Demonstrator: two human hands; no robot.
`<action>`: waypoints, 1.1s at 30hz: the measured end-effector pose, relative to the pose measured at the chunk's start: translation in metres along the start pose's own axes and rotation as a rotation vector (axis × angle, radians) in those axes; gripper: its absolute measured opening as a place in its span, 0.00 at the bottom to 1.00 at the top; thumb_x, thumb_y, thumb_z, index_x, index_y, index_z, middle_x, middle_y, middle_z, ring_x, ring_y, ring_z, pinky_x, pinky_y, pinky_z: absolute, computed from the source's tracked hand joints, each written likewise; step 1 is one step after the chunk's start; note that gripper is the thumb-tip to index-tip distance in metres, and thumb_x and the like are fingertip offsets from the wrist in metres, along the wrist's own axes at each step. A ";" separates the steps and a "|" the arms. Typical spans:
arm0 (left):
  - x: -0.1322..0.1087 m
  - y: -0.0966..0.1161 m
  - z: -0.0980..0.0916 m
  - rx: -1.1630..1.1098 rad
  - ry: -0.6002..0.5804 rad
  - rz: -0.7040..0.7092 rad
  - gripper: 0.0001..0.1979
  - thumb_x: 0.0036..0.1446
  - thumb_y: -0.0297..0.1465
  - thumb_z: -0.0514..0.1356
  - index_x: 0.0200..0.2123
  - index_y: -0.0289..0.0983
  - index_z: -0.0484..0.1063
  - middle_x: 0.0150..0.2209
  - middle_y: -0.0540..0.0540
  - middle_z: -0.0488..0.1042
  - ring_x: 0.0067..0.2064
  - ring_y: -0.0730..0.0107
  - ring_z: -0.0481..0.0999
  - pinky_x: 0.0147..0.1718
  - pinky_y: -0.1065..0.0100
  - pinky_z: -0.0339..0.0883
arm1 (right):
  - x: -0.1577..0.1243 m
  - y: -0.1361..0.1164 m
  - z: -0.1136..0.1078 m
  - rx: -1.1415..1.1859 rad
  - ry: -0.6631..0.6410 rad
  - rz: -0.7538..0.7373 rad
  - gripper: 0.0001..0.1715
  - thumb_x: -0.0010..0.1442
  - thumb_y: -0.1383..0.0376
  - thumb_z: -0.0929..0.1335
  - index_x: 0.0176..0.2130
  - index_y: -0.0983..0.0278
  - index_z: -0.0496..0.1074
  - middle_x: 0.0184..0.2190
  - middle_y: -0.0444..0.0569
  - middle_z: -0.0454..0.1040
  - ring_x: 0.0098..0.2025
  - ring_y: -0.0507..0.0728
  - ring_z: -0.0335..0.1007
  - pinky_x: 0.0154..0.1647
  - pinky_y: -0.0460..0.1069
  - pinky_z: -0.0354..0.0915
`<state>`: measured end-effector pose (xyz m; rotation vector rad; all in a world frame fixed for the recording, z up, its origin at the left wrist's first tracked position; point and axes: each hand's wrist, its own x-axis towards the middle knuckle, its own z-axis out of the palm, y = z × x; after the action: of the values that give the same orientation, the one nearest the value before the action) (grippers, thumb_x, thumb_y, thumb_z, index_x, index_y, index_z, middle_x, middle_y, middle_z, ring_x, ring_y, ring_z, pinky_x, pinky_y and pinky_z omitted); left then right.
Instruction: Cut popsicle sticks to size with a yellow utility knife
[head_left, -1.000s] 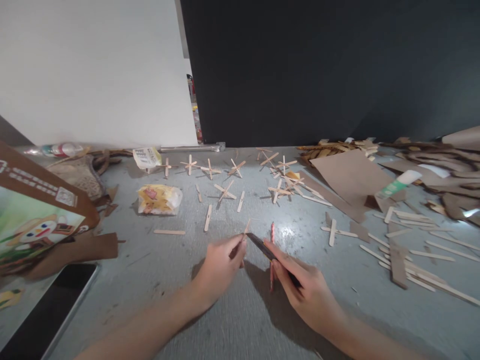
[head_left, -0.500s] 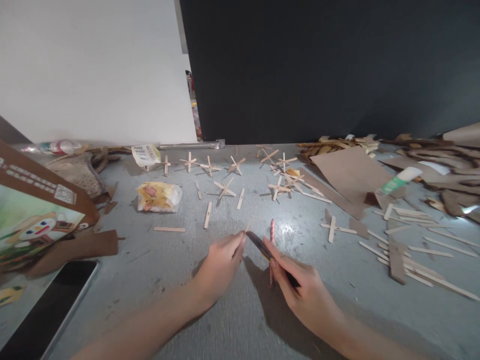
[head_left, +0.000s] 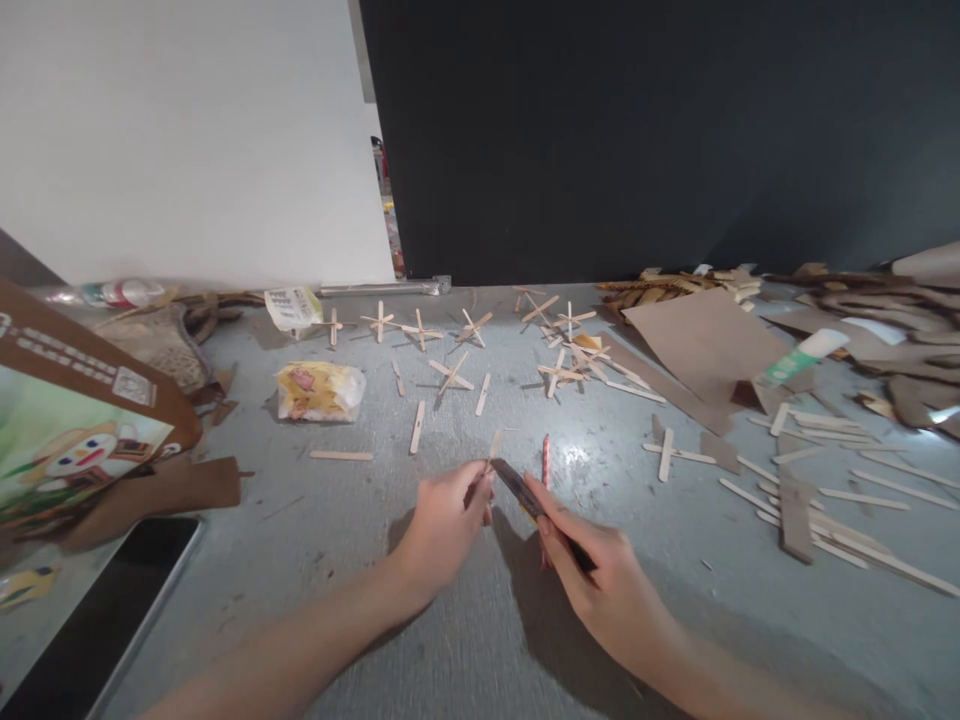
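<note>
Pinched in my left hand (head_left: 446, 525) is a small wooden stick (head_left: 496, 443), its upper end showing above my fingertips. My right hand (head_left: 592, 555) is closed around a dark utility knife (head_left: 519, 487), whose tip meets the stick at my left fingers. A red pencil (head_left: 546, 462) lies on the table just behind the knife, partly hidden by my right fingers. Beyond my hands, loose craft sticks (head_left: 417, 427) and several crossed stick pieces (head_left: 451, 375) are spread over the grey table.
A phone (head_left: 105, 610) and a printed brown bag (head_left: 82, 430) stand at the left. A yellow packet (head_left: 319, 391) sits further back. To the right are a glue stick (head_left: 806, 357), brown cardboard (head_left: 701, 345) and scattered sticks (head_left: 862, 553). A black panel (head_left: 660, 140) rises behind.
My left hand has turned slightly, and the small stick stands more upright. The knife stays against it, with my right hand almost unmoved.
</note>
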<state>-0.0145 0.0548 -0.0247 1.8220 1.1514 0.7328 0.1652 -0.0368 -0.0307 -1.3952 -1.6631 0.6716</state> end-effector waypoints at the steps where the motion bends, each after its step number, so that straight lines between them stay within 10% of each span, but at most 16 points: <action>1: 0.000 0.000 0.001 -0.021 -0.005 -0.013 0.19 0.70 0.42 0.53 0.28 0.39 0.68 0.21 0.52 0.72 0.25 0.70 0.72 0.30 0.70 0.62 | -0.001 0.000 0.001 -0.004 0.007 -0.006 0.29 0.73 0.62 0.60 0.67 0.69 0.70 0.24 0.44 0.73 0.24 0.50 0.67 0.28 0.42 0.68; 12: 0.003 -0.004 0.002 -0.244 -0.008 -0.050 0.21 0.67 0.46 0.56 0.50 0.35 0.73 0.23 0.51 0.75 0.22 0.69 0.73 0.24 0.70 0.66 | 0.005 0.003 -0.002 0.105 -0.049 0.110 0.30 0.73 0.58 0.61 0.67 0.68 0.71 0.24 0.45 0.72 0.22 0.50 0.61 0.20 0.42 0.61; 33: 0.009 -0.006 -0.001 -0.404 -0.069 -0.068 0.22 0.63 0.50 0.59 0.41 0.35 0.72 0.24 0.52 0.71 0.18 0.77 0.64 0.18 0.73 0.57 | 0.018 0.005 -0.018 0.294 -0.105 0.273 0.31 0.71 0.53 0.64 0.65 0.64 0.73 0.21 0.44 0.73 0.23 0.51 0.65 0.25 0.46 0.62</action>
<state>-0.0146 0.0652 -0.0293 1.4522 0.9360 0.7916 0.1825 -0.0199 -0.0208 -1.4011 -1.3946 1.1148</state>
